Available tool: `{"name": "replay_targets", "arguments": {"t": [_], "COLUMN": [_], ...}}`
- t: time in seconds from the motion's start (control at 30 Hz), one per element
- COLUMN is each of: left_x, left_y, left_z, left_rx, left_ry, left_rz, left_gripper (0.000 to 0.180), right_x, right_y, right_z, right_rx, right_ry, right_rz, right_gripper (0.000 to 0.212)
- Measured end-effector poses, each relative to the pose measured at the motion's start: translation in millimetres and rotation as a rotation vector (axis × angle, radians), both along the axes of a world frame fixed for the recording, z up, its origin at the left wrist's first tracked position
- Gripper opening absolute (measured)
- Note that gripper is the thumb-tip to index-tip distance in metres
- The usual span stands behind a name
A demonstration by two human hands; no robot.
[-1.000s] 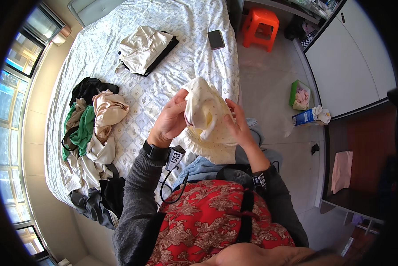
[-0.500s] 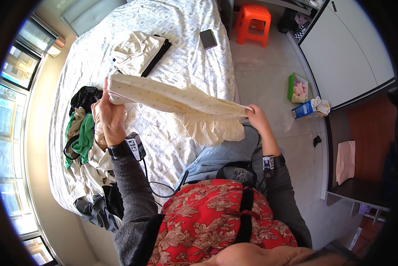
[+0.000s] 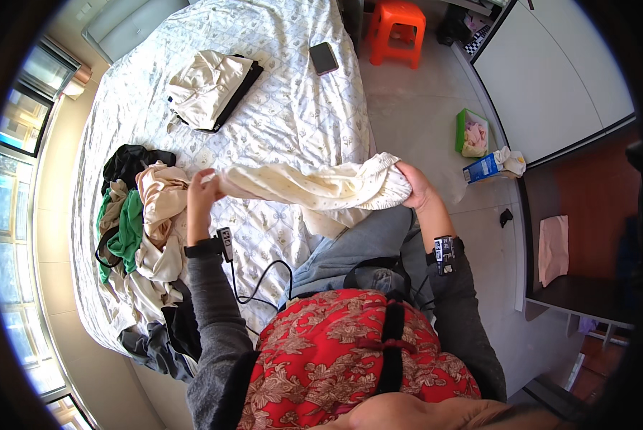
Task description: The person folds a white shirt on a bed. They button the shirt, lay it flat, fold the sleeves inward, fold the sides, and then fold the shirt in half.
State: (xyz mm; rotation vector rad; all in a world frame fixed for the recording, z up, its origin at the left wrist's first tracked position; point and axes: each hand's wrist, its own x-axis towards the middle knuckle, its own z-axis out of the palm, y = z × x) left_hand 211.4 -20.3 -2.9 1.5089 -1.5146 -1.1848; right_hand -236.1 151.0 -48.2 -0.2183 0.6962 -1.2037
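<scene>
A cream garment (image 3: 286,183) with small dots stretches between my two hands, above the near side of the bed and my lap. My left hand (image 3: 204,188) pinches its left end. At the other end, my right hand (image 3: 417,185) grips the bunched cloth beside a gathered, elastic-looking edge (image 3: 393,197). Part of the fabric hangs down over my jeans (image 3: 343,251). Whether it is trousers or a top, I cannot tell.
A heap of mixed clothes (image 3: 131,229) lies at the bed's left edge. Farther back on the patterned sheet (image 3: 286,107) are a folded cream-and-black clothes stack (image 3: 210,89) and a phone (image 3: 323,59). An orange stool (image 3: 397,32) and a green box (image 3: 472,132) stand on the floor at right.
My left hand has come down and inward, its fingers now pinched together. The garment, spread wide before, is now narrower and bunched, with its gathered edge up at my right hand.
</scene>
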Motion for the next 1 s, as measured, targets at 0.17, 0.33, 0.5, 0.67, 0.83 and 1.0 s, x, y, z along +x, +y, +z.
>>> {"name": "replay_targets", "arguments": {"t": [0.17, 0.33, 0.5, 0.67, 0.83, 1.0], "left_x": [-96, -174, -170, -166, -166, -149], "left_y": [76, 107, 104, 113, 101, 100], "left_z": [8, -33, -69, -51, -35, -9], "left_rx": [-0.122, 0.243, 0.775, 0.903, 0.992, 0.372], "left_ry": [0.093, 0.450, 0.815, 1.055, 1.179, 0.580], "left_rz": [-0.641, -0.778, -0.598, -0.479, -0.411, -0.803], "left_gripper": [0.022, 0.020, 0.033, 0.039, 0.045, 0.042], "right_x": [48, 112, 163, 160, 111, 39], "right_y": [-5, 4, 33, 43, 26, 0], "right_z": [16, 65, 107, 122, 94, 34], "right_rx": [0.063, -0.339, -0.872, -0.822, -0.667, -0.142], "right_ry": [0.042, 0.835, 0.541, 0.350, 0.458, 0.909], "right_rz": [-0.131, -0.001, 0.563, 0.729, 0.204, -0.331], "right_gripper": [0.039, 0.033, 0.041, 0.049, 0.065, 0.038]}}
